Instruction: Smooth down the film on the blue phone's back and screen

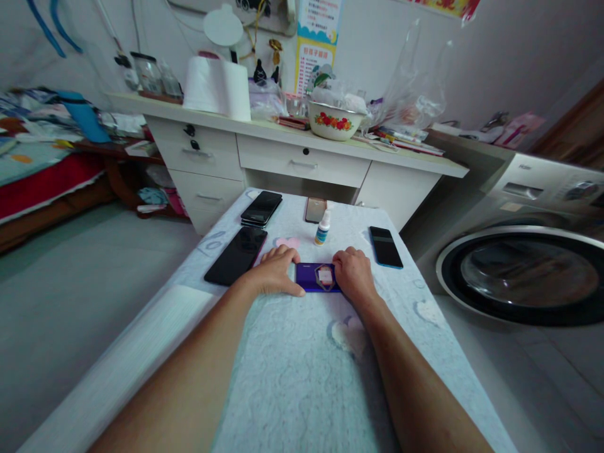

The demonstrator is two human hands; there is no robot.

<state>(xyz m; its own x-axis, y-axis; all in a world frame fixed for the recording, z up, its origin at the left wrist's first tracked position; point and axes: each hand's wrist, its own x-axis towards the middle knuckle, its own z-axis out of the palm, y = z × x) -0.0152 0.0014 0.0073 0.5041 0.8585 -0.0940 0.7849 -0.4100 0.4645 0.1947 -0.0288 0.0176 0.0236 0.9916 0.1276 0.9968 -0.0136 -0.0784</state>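
White desk (302, 154) against pale wall (370, 47)

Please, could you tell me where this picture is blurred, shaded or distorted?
Head view, right edge: the washing machine door is stretched into a wide oval; head view, left edge: the bed looks smeared; head view, centre: the purple phone is clearer, a soft shadow lying on the tablecloth beside the right forearm.

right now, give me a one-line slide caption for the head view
Left hand and right hand at either end of a purple phone, a bottle standing beyond it.
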